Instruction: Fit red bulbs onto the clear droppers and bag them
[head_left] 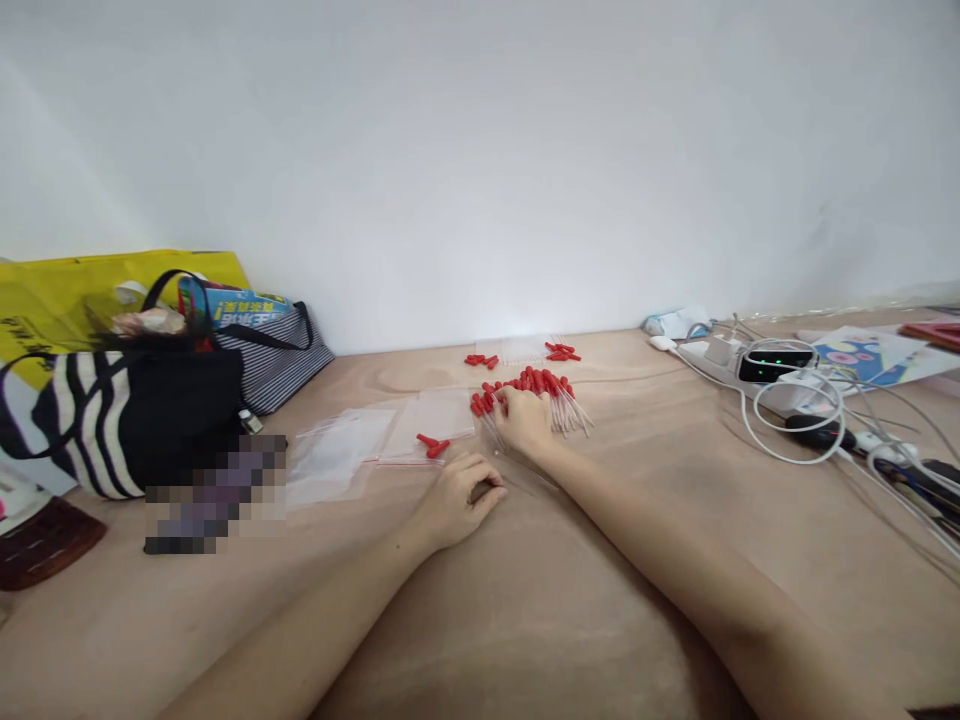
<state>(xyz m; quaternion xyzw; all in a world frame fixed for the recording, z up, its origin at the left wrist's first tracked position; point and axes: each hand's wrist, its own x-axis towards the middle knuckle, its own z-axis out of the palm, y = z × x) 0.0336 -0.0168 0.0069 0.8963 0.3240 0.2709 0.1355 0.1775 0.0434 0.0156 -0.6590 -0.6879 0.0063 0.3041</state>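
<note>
A heap of thin clear droppers with red rubber bulbs (551, 390) lies on the tan surface near the wall. My right hand (523, 420) rests on the left edge of that heap, fingers curled among the droppers. My left hand (457, 500) lies nearer to me, fingers curled on the surface; whether it holds anything is hidden. Clear zip bags (442, 415) lie just left of the hands, with a loose red bulb (433, 446) on one. More bagged droppers (525, 352) lie by the wall.
A striped black-and-white bag (112, 420), a grey striped bag (281, 360) and a yellow bag (75, 290) stand at the left. A power strip (772, 370) with white cables (795, 440) and papers (870, 355) spreads along the right. A white wall rises behind.
</note>
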